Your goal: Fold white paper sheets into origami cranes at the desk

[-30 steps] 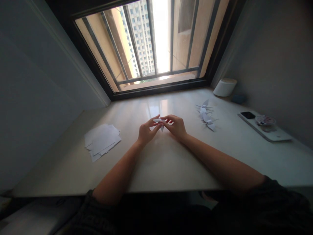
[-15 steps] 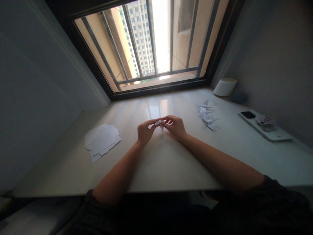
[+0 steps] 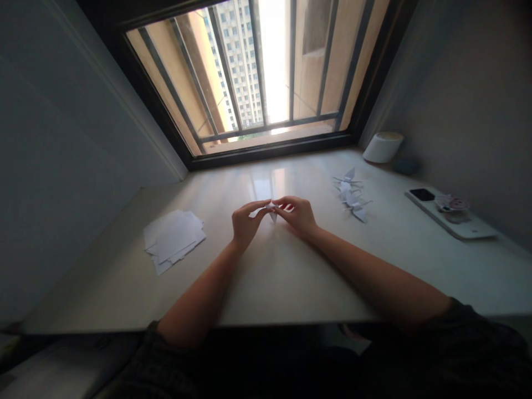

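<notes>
A small piece of folded white paper point(image 3: 273, 216) is pinched between both hands above the middle of the white tabletop, one point of it hanging down. My left hand point(image 3: 246, 223) grips its left side between thumb and fingers. On the right side, my right hand point(image 3: 300, 214) holds it in a similar pinch, its fingertips almost meeting the left ones. Much of the paper is hidden behind the fingers. Several folded paper cranes point(image 3: 352, 197) lie in a row to the right of my right hand. Left of my left hand rests a loose stack of white paper sheets point(image 3: 177, 237).
A white phone point(image 3: 453, 216) with a round, clear attachment on it lies at the right. Behind it, by the wall, stand a white cylindrical object point(image 3: 383, 147) and a small dark item point(image 3: 406, 165). A barred window point(image 3: 266, 149) borders the table's far side.
My left hand has shifted very slightly left, and the paper between the fingers now shows a narrower shape. My right hand stays nearly still; the cranes and stack have not moved.
</notes>
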`<act>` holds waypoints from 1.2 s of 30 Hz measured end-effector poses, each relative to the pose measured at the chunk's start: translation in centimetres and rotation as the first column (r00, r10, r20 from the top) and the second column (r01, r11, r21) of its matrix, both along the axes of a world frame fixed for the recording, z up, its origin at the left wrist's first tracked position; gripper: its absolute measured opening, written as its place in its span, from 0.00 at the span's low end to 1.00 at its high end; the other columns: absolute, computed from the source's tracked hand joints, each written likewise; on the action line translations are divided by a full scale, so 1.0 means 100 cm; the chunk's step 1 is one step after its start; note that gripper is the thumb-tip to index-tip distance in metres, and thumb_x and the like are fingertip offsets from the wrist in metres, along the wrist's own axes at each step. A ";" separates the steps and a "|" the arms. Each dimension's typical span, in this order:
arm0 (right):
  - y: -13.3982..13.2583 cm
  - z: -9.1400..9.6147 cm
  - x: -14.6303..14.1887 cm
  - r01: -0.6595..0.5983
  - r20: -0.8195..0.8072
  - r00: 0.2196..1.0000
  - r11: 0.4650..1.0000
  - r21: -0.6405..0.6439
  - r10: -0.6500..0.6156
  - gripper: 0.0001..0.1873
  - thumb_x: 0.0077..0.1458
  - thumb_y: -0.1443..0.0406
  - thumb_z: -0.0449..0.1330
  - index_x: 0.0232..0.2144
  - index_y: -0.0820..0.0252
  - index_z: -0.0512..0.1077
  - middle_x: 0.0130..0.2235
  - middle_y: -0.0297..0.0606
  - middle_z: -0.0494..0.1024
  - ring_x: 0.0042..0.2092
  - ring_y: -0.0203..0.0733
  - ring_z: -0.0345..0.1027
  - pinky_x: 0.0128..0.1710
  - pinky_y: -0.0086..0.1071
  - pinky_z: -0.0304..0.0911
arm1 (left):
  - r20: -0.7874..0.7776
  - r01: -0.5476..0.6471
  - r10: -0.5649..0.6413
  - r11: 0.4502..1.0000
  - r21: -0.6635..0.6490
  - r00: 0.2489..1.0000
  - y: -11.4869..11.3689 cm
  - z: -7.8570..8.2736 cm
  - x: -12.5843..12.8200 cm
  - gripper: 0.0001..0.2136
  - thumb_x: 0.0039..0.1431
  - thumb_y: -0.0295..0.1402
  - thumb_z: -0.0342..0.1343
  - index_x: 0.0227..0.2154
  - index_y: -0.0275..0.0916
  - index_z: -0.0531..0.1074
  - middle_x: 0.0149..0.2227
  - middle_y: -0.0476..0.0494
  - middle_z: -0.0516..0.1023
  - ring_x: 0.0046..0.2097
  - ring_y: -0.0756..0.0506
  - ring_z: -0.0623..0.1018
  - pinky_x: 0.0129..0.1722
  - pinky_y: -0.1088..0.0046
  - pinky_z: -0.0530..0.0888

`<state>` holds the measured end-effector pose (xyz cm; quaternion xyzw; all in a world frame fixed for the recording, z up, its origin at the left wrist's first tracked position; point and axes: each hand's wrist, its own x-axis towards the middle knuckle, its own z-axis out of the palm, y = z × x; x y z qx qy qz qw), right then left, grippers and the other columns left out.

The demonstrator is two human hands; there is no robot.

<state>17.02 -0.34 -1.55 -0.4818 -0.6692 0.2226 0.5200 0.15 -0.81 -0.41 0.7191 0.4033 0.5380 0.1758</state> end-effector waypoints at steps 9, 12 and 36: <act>0.001 -0.001 -0.001 -0.014 0.012 1.000 0.999 -0.050 0.015 0.16 0.48 0.51 0.64 0.29 0.55 0.79 0.31 0.37 0.81 0.28 0.39 0.71 0.29 0.32 0.66 | 0.058 -0.068 0.076 0.988 -0.135 0.995 -0.001 -0.001 0.000 0.10 0.50 0.40 0.63 0.36 0.46 0.80 0.37 0.48 0.82 0.40 0.44 0.81 0.44 0.66 0.77; 0.000 -0.001 -0.001 -0.024 0.010 1.000 0.997 -0.071 0.025 0.16 0.47 0.51 0.64 0.29 0.56 0.79 0.30 0.37 0.81 0.28 0.38 0.71 0.29 0.32 0.65 | 0.058 -0.068 0.077 0.987 -0.144 0.995 0.000 -0.002 -0.001 0.09 0.50 0.40 0.64 0.35 0.47 0.80 0.37 0.49 0.82 0.40 0.44 0.81 0.43 0.67 0.76; 0.004 -0.003 0.004 0.105 0.136 0.985 0.994 0.029 -0.108 0.13 0.51 0.53 0.63 0.33 0.54 0.79 0.31 0.37 0.81 0.31 0.40 0.72 0.33 0.33 0.65 | -0.130 -0.092 0.095 0.995 0.024 0.987 0.000 0.014 -0.008 0.07 0.55 0.41 0.60 0.33 0.47 0.80 0.36 0.48 0.82 0.39 0.46 0.80 0.42 0.69 0.74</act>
